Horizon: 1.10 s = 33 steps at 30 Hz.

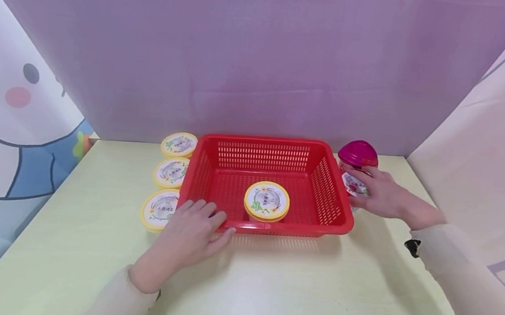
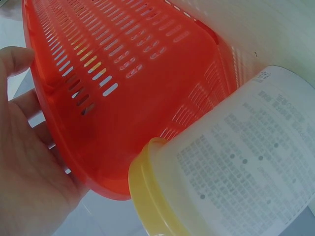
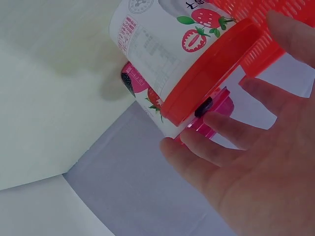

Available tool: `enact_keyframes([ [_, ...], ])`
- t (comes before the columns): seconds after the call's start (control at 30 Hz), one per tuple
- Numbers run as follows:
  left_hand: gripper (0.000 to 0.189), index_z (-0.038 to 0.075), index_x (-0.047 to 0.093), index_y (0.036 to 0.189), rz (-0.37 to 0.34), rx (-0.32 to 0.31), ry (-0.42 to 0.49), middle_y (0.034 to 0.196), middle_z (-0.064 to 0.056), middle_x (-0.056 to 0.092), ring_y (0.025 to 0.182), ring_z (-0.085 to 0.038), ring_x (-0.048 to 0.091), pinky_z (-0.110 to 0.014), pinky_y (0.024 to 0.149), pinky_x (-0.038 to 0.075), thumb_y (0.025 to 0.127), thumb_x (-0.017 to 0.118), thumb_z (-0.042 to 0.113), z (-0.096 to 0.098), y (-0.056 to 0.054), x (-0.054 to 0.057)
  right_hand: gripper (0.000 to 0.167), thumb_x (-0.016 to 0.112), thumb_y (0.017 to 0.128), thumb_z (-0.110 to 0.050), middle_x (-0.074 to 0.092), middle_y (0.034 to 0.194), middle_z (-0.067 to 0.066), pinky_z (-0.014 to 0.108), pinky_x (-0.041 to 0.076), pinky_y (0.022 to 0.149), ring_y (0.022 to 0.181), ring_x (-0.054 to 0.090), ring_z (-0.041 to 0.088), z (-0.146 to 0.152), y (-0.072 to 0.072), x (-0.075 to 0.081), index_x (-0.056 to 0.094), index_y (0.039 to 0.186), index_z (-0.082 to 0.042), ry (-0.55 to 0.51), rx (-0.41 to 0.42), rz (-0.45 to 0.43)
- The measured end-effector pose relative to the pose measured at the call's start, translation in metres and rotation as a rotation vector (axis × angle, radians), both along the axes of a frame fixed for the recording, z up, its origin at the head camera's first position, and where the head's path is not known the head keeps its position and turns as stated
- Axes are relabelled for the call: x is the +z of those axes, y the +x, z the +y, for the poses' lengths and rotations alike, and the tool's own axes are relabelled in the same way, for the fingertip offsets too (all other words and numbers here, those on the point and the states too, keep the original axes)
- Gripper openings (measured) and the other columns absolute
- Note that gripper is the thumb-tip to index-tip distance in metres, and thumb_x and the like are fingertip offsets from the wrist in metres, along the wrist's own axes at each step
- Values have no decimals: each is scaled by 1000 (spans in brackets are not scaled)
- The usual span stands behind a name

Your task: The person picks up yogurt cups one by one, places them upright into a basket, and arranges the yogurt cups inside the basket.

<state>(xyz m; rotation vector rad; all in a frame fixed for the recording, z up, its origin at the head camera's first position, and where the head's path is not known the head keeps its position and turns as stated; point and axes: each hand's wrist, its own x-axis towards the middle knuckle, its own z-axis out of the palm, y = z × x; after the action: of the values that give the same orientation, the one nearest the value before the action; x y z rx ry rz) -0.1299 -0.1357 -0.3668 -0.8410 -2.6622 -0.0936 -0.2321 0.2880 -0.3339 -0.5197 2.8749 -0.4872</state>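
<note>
My left hand (image 1: 191,233) grips the front left rim of the red plastic basket (image 1: 305,229), its fingers over the edge and its thumb on the near side. A yellow-lidded tub (image 1: 267,200) stands upright inside the basket near the front wall. My right hand (image 1: 382,194), fingers spread, reaches over a red-lidded tub (image 3: 152,44) with strawberries on its label, just right of the basket. In the right wrist view the fingertips are close by its red lid, with the palm away from it. Behind it stands a tub with a domed magenta lid (image 1: 358,153).
Left of the basket, a row of three yellow-lidded tubs runs front to back: a near tub (image 1: 159,210), a middle tub (image 1: 171,172) and a far tub (image 1: 179,144). A purple cloth wall (image 1: 262,61) rises behind the pale table (image 1: 284,294), with printed cloths on both sides.
</note>
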Motion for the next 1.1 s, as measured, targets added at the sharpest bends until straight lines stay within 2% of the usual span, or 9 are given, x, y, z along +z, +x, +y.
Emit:
enact_keyframes([
  [0.27,30,18,72,94,12,-5,5,82,2,65,77,-15,58,-34,75,52,90,70,48,-1,0,-1,94,83,80,-31,31,150,29,61,55,84,130,32,52,-5,0,-1,36,158,-11,-9,-23,17],
  [0.57,30,18,72,94,4,-4,10,84,1,66,78,-15,58,-35,76,52,90,70,48,-1,-1,-1,83,83,80,-27,40,138,29,59,56,78,123,38,50,-7,-3,-7,45,151,-6,8,-3,59],
  [0.8,31,18,72,93,19,-12,10,81,1,64,77,-16,58,-35,75,51,90,69,48,-1,-1,-2,87,83,78,-31,40,139,26,56,56,77,123,37,47,-9,-1,-5,45,153,-11,61,-11,56],
  [1.1,32,17,72,95,3,-6,13,83,1,65,78,-16,58,-36,76,52,88,73,48,-1,0,-1,91,85,71,-36,43,138,25,56,54,81,123,36,46,-11,-1,-3,48,150,-10,134,19,52],
])
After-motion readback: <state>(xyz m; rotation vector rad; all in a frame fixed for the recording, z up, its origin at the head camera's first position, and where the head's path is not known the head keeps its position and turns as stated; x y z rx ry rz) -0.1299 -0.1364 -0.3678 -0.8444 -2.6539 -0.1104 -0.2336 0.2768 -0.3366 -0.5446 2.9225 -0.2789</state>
